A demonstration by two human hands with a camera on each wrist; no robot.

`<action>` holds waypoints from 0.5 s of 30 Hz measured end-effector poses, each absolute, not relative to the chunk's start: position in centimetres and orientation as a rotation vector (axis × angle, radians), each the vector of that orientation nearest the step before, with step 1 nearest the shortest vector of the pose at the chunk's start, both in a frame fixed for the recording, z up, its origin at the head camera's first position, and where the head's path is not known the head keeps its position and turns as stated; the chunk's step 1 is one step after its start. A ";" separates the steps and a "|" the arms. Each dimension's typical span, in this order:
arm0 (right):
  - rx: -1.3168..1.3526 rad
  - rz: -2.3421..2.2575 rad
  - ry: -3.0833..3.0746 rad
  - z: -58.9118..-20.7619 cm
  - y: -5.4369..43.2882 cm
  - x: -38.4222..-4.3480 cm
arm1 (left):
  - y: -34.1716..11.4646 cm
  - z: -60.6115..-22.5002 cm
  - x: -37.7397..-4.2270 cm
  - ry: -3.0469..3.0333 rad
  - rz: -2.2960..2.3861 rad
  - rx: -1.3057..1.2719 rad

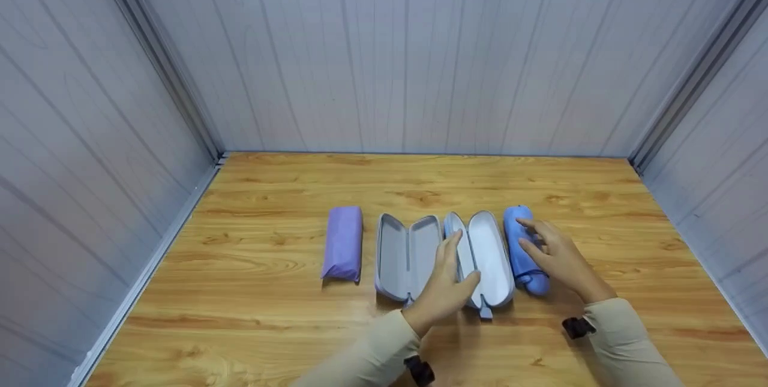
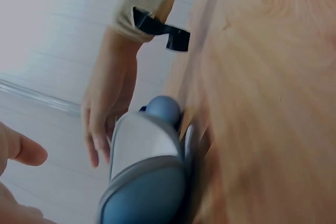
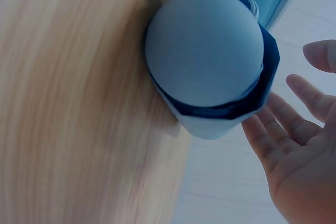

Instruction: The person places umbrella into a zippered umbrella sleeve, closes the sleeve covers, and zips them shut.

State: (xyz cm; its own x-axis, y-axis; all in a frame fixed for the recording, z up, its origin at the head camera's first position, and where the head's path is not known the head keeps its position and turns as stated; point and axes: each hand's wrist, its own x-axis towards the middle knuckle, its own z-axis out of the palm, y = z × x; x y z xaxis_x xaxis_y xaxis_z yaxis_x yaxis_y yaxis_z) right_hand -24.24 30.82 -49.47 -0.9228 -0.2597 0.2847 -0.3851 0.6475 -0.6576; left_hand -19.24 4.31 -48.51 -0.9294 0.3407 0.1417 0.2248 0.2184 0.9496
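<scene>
On the table [image 1: 270, 339]: two open cases, two rolled bundles, four things in one row. From left to right: purple roll [image 1: 343, 243], grey case [image 1: 408, 257], blue case [image 1: 483, 258], blue roll [image 1: 523, 249]. Purple roll a little apart from the grey case; cases side by side, near edges touching or nearly so; blue roll just beside the blue case's right half.

Two hands, both in beige sleeves, a black strap at each wrist. Left hand [image 1: 447, 288] over the seam between the two cases, fingers straight and reaching up along the blue case's left half, thumb spread toward its hinge; relaxed, gripping nothing. Touching the case or just above it: cannot tell.

Right hand [image 1: 555, 255] lying over the blue roll, palm turned left, fingers loosely extended across its top; not closed round it. From the right wrist view, blue roll [image 3: 207, 51] seen end-on, fingers [image 3: 273, 135] spread and clear of it. From the left wrist view, blue case [image 2: 147, 177] close up, blue roll's end [image 2: 164, 109] behind it, right hand [image 2: 110, 103] beside both.
</scene>
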 end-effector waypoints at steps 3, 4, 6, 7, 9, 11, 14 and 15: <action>0.541 1.122 -2.668 -49.4 30.6 -24.1 | 5.2 -49.0 -19.2 2.373 1.835 0.519; 0.548 1.114 -2.657 -49.3 30.5 -24.1 | 5.4 -49.1 -19.3 2.373 1.838 0.506; 0.574 1.098 -2.635 -49.4 30.4 -24.1 | 5.6 -49.3 -19.3 2.377 1.836 0.479; 0.588 1.095 -2.628 -49.4 30.4 -24.1 | 5.7 -49.3 -19.3 2.382 1.831 0.469; 0.617 1.097 -2.622 -49.4 30.3 -24.1 | 5.7 -49.5 -19.4 2.393 1.821 0.462; 0.642 1.116 -2.632 -49.5 30.1 -24.1 | 5.6 -49.6 -19.6 2.402 1.818 0.468; 0.656 1.183 -2.688 -49.5 29.9 -24.1 | 5.4 -49.6 -19.9 2.411 1.803 0.475; 0.658 1.205 -2.710 -49.5 29.9 -24.1 | 5.3 -49.6 -20.1 2.414 1.797 0.480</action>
